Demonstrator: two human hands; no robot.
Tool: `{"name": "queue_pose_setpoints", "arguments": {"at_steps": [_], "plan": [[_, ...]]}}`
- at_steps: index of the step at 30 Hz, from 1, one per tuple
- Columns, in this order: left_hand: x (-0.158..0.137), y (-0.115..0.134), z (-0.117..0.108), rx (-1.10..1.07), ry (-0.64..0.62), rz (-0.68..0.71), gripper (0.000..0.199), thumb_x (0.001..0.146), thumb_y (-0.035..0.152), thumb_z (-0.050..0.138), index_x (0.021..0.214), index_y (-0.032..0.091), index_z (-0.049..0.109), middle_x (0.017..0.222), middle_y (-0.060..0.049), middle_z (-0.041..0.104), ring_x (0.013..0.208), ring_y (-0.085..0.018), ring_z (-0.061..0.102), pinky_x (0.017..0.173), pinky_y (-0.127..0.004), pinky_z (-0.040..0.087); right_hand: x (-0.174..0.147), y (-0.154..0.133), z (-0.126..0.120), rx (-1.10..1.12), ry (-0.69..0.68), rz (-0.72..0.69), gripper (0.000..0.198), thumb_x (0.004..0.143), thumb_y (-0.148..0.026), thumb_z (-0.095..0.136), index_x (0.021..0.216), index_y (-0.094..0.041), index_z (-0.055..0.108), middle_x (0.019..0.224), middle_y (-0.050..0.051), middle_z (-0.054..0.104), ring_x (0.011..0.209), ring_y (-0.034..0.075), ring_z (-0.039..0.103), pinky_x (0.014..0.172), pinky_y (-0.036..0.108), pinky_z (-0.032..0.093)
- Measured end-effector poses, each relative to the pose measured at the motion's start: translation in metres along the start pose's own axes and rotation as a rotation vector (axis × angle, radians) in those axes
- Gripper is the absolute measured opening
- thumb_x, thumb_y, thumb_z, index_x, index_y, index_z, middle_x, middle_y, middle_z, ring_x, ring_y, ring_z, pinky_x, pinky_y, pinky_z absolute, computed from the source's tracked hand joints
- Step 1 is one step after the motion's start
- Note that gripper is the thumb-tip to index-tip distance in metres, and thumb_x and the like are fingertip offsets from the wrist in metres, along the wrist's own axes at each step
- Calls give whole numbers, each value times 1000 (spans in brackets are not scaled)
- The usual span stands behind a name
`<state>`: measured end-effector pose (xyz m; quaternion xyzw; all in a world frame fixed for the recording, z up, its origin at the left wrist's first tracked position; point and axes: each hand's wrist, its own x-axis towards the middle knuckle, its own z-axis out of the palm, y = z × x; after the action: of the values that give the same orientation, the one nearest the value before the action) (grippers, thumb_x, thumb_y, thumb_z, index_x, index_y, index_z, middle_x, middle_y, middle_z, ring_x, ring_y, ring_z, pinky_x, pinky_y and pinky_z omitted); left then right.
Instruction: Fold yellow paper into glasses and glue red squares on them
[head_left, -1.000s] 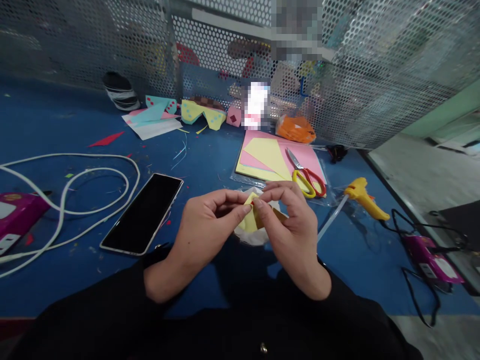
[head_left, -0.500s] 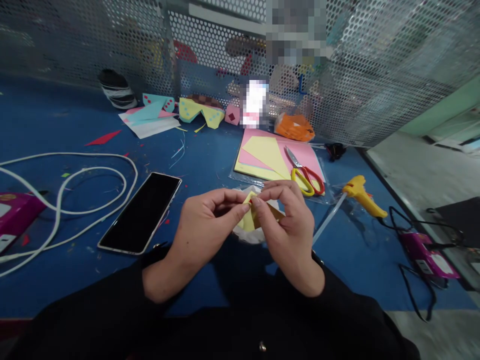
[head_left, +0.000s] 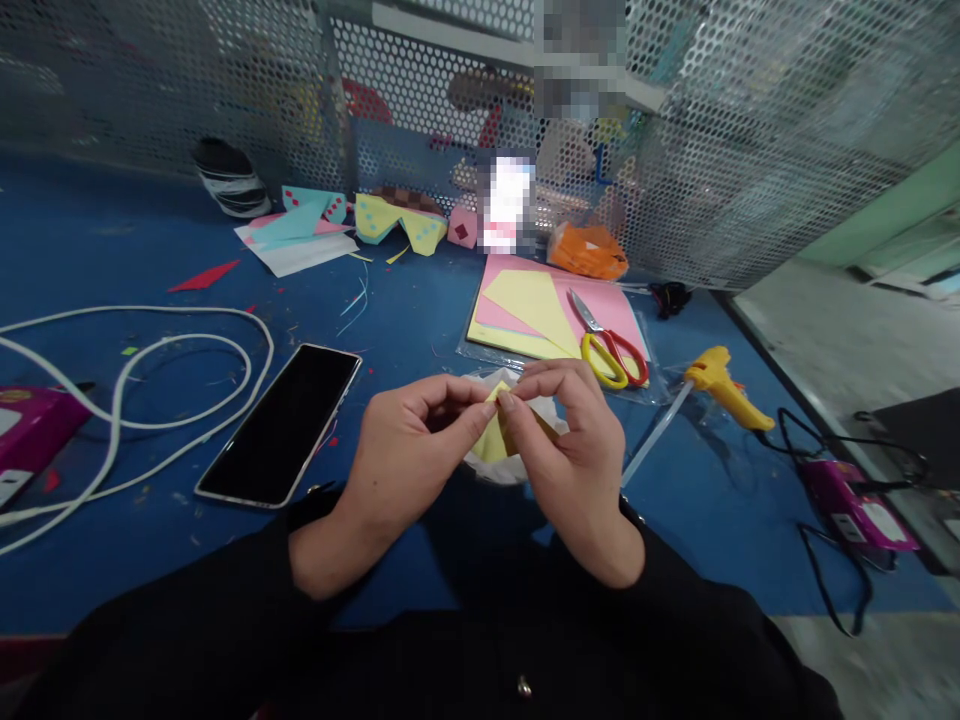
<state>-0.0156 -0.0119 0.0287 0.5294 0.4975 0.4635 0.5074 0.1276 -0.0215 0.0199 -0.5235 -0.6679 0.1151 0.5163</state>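
Note:
Between my two hands is a small folded piece of yellow paper [head_left: 491, 440], pinched near its top point. My left hand [head_left: 412, 440] grips its left side between thumb and fingers. On the other side my right hand [head_left: 566, 450] pinches the same paper, thumb tip close to the left thumb. Fingers hide part of the folds. Beneath the paper lies something white and crumpled [head_left: 506, 470], partly covered by my hands. Just beyond my right hand, scissors [head_left: 611, 350] with one yellow and one red handle rest on a stack of coloured paper [head_left: 525, 300].
A phone [head_left: 285, 425] and a white cable [head_left: 255, 320] lie left. To the right are a yellow glue gun [head_left: 720, 385] and a purple box [head_left: 855, 505] with black cords. Paper shapes [head_left: 401, 222], an orange bundle [head_left: 589, 250] and a perforated metal screen [head_left: 420, 90] stand at the back.
Both hands keep their pinch on the yellow paper, with only slight finger movement at its tip. The whole view has shifted very slightly; the other things lie as before.

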Motion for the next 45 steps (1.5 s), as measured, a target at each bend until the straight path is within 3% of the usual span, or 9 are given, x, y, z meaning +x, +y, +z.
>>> {"name": "queue_pose_setpoints", "arguments": {"at_steps": [5,11,17,27,39,45], "plan": [[1,1,1,-51,43,-31,17,75,32,77,82,17,75,73,-2,75,58,-11,62,51,-18,48,4,1,-9,-17,14,72,3,90,-22,59,91,-23,62,90,1,67,88,18,62,82,37,47],[1,1,1,-77,58,-54,17,74,32,79,81,17,76,72,-2,75,59,-13,65,52,-20,52,8,7,-17,-24,-122,106,5,86,-22,62,92,-23,62,86,-1,68,83,17,63,81,37,47],[2,-1,1,-82,65,-50,16,74,32,80,82,18,76,70,-1,75,58,-11,64,51,-18,51,8,5,-19,-47,-79,91,7,86,-24,63,92,-21,62,83,-2,67,80,15,63,80,36,46],[2,1,1,16,26,-48,23,80,40,72,84,17,76,71,-2,73,61,-13,62,54,-21,52,6,6,-21,-32,-170,109,6,86,-20,63,91,-21,63,83,-1,70,78,15,62,73,33,48],[4,0,0,81,-16,17,18,78,36,73,73,18,73,65,0,67,58,-11,56,55,-21,46,4,6,-19,-89,-196,-26,10,85,-14,65,89,-22,61,83,-2,70,77,14,64,72,31,49],[3,5,-1,108,4,-3,27,82,42,69,70,19,73,62,1,65,56,-12,55,52,-21,45,3,5,-19,-81,-192,41,7,86,-17,65,90,-23,61,83,-2,70,78,15,65,72,31,50]]}}
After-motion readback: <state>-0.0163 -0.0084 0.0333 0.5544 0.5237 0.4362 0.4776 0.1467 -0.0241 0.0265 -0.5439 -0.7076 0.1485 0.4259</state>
